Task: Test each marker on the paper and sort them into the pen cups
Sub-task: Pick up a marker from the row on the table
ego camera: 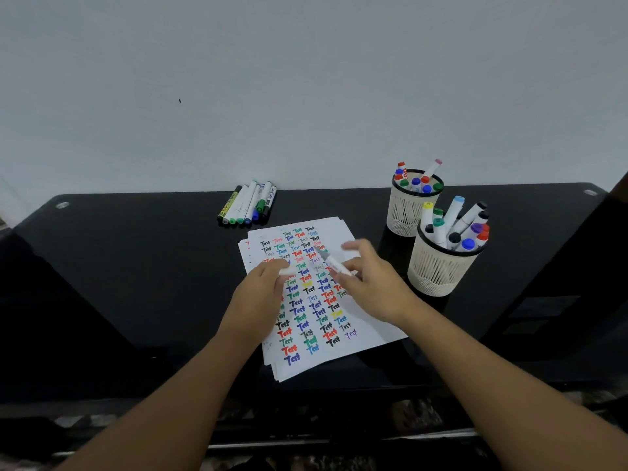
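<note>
Saw a black worktop (136,266) pushed up against a pale wall (306,79). Saw a stack of white paper (370,329) lying in the middle of it, covered with rows of the word "Test" in black, red, green, blue, yellow and purple.

Found the right hand (375,283) above the paper, pinching a white marker (334,265) near its back end. Saw the marker's grey tip bare and pointing up and to the left, hanging just over the writing. Looked blurry there, so could not tell if the tip touched the paper. Saw the other fingers of that hand spread loosely.

Found the left hand (260,288) just beside it, fingers curled round a small white piece (287,270). Looked like the marker's cap, but too blurry to be sure.

Saw a pile of markers (248,205) lying side by side at the back of the worktop, beyond the top left corner of the paper, with green, blue and black caps.

Saw two cream pen cups off to the right, well apart from the pile. Found the far pen cup (406,214) near the wall, holding markers with red, blue and green caps. Found the near pen cup (440,268) just in front of it, touching or nearly so, stuffed with markers with yellow, green, blue, black, purple and red caps.
</note>
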Tool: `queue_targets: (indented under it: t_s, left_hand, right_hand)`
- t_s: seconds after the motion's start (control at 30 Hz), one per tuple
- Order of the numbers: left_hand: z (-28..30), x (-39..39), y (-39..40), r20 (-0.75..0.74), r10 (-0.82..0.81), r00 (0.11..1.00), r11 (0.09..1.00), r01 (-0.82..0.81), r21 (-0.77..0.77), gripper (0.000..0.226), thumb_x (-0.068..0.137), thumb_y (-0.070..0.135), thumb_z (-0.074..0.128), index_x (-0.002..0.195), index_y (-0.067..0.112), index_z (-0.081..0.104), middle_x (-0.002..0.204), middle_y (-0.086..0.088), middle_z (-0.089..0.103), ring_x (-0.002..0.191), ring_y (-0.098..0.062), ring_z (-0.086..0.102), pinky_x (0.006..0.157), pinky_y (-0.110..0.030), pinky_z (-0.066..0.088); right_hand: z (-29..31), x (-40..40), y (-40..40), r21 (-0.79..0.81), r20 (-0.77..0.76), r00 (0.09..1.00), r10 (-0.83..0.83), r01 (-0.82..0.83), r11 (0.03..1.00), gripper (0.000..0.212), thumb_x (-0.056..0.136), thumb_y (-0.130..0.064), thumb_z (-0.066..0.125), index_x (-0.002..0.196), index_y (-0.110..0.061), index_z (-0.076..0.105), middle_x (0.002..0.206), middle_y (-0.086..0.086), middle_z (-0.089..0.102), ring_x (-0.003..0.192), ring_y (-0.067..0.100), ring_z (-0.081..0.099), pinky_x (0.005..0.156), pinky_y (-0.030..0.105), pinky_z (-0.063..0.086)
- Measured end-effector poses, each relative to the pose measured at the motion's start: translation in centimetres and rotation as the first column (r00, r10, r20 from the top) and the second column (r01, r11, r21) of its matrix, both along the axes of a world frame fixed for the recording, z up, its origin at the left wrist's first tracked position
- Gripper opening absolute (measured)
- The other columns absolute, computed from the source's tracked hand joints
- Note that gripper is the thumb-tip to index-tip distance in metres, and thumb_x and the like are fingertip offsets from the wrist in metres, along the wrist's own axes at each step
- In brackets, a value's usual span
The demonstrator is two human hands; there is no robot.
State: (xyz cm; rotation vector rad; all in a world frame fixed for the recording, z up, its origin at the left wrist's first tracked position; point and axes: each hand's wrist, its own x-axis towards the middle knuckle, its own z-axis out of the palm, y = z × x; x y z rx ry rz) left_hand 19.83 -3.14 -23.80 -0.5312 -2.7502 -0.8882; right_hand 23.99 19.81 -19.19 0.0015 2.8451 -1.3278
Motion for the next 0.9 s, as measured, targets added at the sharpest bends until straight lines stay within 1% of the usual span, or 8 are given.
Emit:
queue_targets:
  t_s: [0.03, 0.1, 0.17, 0.23, 0.47, 0.57, 0.73, 0.9]
  left_hand:
    - [0.1, 0.0, 0.0, 0.002, 0.006, 1.0, 1.0, -0.006, -0.005, 0.035, 0.109, 0.027, 0.04, 0.14, 0.017, 0.053, 0.138, -0.001, 0.059, 0.119, -0.018, 0.056, 0.096, -0.031, 0.047]
    - [0.1, 0.0, 0.0, 0.005, 0.012, 1.0, 1.0, -0.012, -0.024, 0.038, 0.109, 0.033, 0.038, 0.142, 0.019, 0.052, 0.139, 0.0, 0.059, 0.12, -0.017, 0.057, 0.097, -0.032, 0.048]
    - [0.1, 0.0, 0.0, -0.002, 0.013, 1.0, 0.999, -0.013, -0.045, 0.04, 0.109, 0.036, 0.036, 0.143, 0.02, 0.05, 0.14, 0.0, 0.059, 0.121, -0.017, 0.057, 0.098, -0.035, 0.049]
    - [0.1, 0.0, 0.0, -0.004, 0.018, 1.0, 0.998, -0.018, -0.06, 0.041, 0.109, 0.039, 0.034, 0.143, 0.021, 0.049, 0.139, 0.0, 0.06, 0.119, -0.018, 0.058, 0.097, -0.036, 0.05]
    - [0.4, 0.2, 0.1, -0.019, -0.005, 1.0, 0.995, 0.003, -0.099, 0.041, 0.109, 0.039, 0.034, 0.144, 0.023, 0.05, 0.138, -0.001, 0.061, 0.118, -0.019, 0.058, 0.095, -0.035, 0.049]
    - [0.6, 0.4, 0.1, -0.034, -0.037, 0.999, 0.991, 0.033, -0.128, 0.04, 0.109, 0.038, 0.035, 0.143, 0.023, 0.051, 0.137, -0.002, 0.062, 0.116, -0.021, 0.058, 0.094, -0.036, 0.048]
    - [1.1, 0.8, 0.2, -0.046, -0.102, 0.994, 0.982, 0.093, -0.166, 0.037, 0.11, 0.03, 0.04, 0.143, 0.02, 0.053, 0.134, -0.003, 0.064, 0.112, -0.024, 0.059, 0.093, -0.039, 0.047]
    - [0.9, 1.0, 0.1, -0.126, -0.149, 0.981, 0.978, 0.127, -0.168, 0.039, 0.104, 0.032, 0.043, 0.132, 0.013, 0.063, 0.114, -0.008, 0.072, 0.094, -0.029, 0.067, 0.078, -0.043, 0.054]
  right_hand:
    - [-0.1, -0.2, 0.0, 0.129, -0.002, 1.0, 0.023, -0.022, 0.991, 0.035, 0.104, -0.035, 0.062, 0.136, -0.032, 0.05, 0.12, -0.011, 0.069, 0.099, 0.01, 0.069, 0.093, 0.042, 0.058]
    - [-0.3, -0.3, 0.1, 0.325, -0.027, 0.997, 0.076, -0.063, 0.944, 0.024, 0.104, -0.036, 0.061, 0.128, -0.034, 0.06, 0.112, -0.011, 0.07, 0.093, 0.011, 0.065, 0.08, 0.04, 0.058]
    - [-0.5, -0.5, 0.0, 0.402, -0.061, 0.993, 0.098, -0.066, 0.913, 0.025, 0.106, -0.036, 0.057, 0.13, -0.037, 0.06, 0.104, -0.01, 0.064, 0.088, 0.011, 0.059, 0.067, 0.031, 0.05]
    - [-0.7, -0.8, 0.1, 0.425, -0.093, 0.991, 0.101, -0.052, 0.904, 0.028, 0.107, -0.037, 0.054, 0.135, -0.039, 0.059, 0.101, -0.009, 0.059, 0.087, 0.011, 0.055, 0.064, 0.028, 0.044]
    - [-1.3, -1.2, 0.1, 0.469, -0.115, 0.984, 0.139, -0.07, 0.88, 0.035, 0.108, -0.037, 0.053, 0.142, -0.042, 0.057, 0.11, -0.007, 0.063, 0.099, 0.013, 0.055, 0.077, 0.036, 0.052]
    - [-1.2, -1.4, 0.1, 0.487, -0.137, 0.978, 0.161, -0.075, 0.87, 0.035, 0.108, -0.037, 0.051, 0.142, -0.042, 0.057, 0.112, -0.008, 0.063, 0.1, 0.014, 0.054, 0.08, 0.037, 0.05]
    - [-1.1, -1.7, -0.1, 0.6, -0.141, 0.961, 0.239, -0.109, 0.792, 0.037, 0.109, -0.041, 0.045, 0.146, -0.045, 0.051, 0.121, -0.011, 0.06, 0.11, 0.014, 0.054, 0.089, 0.036, 0.045]
    - [-0.9, -2.0, -0.9, 0.65, -0.196, 0.933, 0.303, -0.108, 0.752, 0.036, 0.109, -0.036, 0.049, 0.144, -0.04, 0.054, 0.122, -0.008, 0.062, 0.104, 0.014, 0.055, 0.083, 0.034, 0.048]
